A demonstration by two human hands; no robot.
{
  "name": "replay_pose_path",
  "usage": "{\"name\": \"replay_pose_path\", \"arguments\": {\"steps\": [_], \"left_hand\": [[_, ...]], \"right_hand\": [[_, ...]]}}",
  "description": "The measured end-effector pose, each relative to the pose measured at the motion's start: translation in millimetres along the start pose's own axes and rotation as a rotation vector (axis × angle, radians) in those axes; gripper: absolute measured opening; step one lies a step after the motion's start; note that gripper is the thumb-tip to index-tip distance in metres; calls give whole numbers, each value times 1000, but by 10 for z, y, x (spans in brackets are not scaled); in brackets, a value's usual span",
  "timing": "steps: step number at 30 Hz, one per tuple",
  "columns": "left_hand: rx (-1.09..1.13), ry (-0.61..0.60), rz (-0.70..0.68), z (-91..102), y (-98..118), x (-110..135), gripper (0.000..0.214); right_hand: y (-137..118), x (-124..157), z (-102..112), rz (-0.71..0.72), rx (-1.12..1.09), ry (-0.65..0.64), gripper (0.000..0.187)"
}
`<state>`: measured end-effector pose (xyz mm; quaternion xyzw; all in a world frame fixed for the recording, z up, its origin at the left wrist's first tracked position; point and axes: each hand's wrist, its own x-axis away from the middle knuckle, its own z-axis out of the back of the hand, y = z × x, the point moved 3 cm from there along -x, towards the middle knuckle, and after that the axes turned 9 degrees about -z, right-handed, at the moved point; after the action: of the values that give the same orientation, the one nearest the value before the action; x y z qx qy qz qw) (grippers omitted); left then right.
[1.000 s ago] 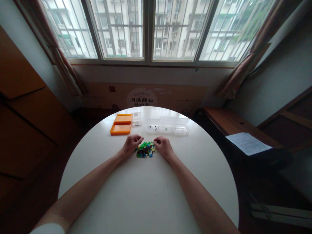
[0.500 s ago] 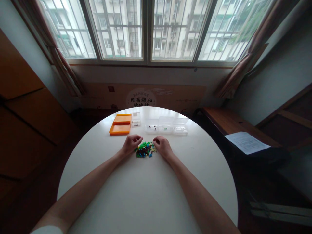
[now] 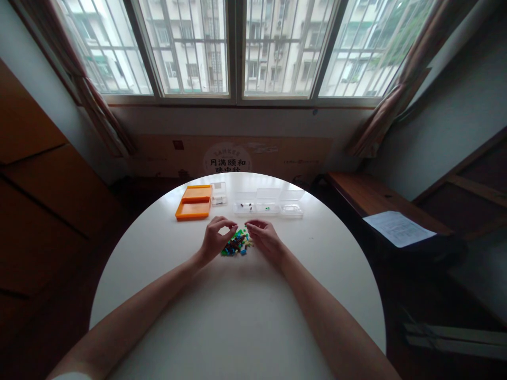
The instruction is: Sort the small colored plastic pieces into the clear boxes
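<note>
A small heap of tiny toy building bricks (image 3: 236, 244), in green, blue, dark brown and some yellow, lies on the white round table (image 3: 245, 311). At its left edge is my left hand (image 3: 214, 237), thumb and forefinger pinched over the heap; what they hold, if anything, is too small to make out. On the other side, my right hand (image 3: 267, 236) is pinched too, with a small green piece at its fingertips. The fingertips of both hands are close together but apart.
Beyond the heap, an orange tray (image 3: 193, 215) stands beside a small clear box (image 3: 219, 194). To their right is a clear lidded organizer (image 3: 273, 208) with a few brown and green bits in its compartments. A paper sheet (image 3: 398, 228) lies at the right, off the table.
Both hands have moved slightly inward and over the heap, bringing their fingertips nearer each other. A green piece now shows at my right fingertips. The view has shifted slightly.
</note>
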<state>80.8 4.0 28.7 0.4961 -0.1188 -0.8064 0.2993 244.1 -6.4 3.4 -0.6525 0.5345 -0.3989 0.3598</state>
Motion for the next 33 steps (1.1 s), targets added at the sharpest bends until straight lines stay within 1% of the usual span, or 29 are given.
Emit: {"name": "replay_pose_path", "arguments": {"steps": [4,10,15,23,33], "left_hand": [[8,-21,39,-65,56,41,13],[-10,-28,49,-103,23,104,15],[45,-59,52,-119,20,116,17],[125,-26,50,-123,3,125,13],[148,-13,87,-122,-15,114,14]], "right_hand": [[38,-10,27,-6,2,-15,26],[60,-10,15,-22,87,-76,26],[53,-18,0,-13,133,-91,27],[55,-1,-29,14,145,-130,24],[100,-39,47,-1,152,-103,22]]}}
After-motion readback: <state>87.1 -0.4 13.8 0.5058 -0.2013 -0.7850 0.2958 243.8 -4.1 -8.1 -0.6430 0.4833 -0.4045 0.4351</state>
